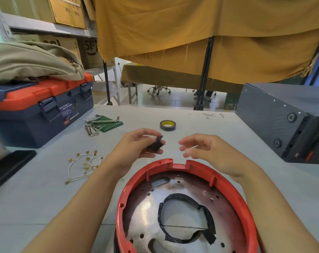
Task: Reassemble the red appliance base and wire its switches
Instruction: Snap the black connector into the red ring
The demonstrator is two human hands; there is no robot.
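From your head camera, you are looking down at a grey table (45,198) crowded on its left side. A blue toolbox with an orange lid (40,110) is sitting at the far left, with a folded khaki cloth (31,61) lying on top of it. Just right of the toolbox, a bunch of hex keys (94,123) is resting on a green pouch (111,123). A roll of black tape (167,125) is lying further back, near the middle, beyond your hands. A dark flat slab (9,167) is sitting at the left edge; I cannot tell what it is. A dark grey metal box (282,121) is taking up the right side, well apart from your work. Behind the table, a mustard cloth (209,33) is hanging over a frame.

Nothing is lying between your hands and the base.

The red appliance base (228,187) is sitting nearest you, open side up, its red plastic ring circling a shiny perforated metal plate with a large cut-out edged in black tape. A notch is showing in the rim's far side, just below your hands.

Your left hand (135,148) is pinching a small black switch (156,144) above that far rim. Your right hand (206,148) is hovering beside it with fingers loosely curled, holding nothing. White wires with brass terminals (84,165) are lying on the table left of the base.
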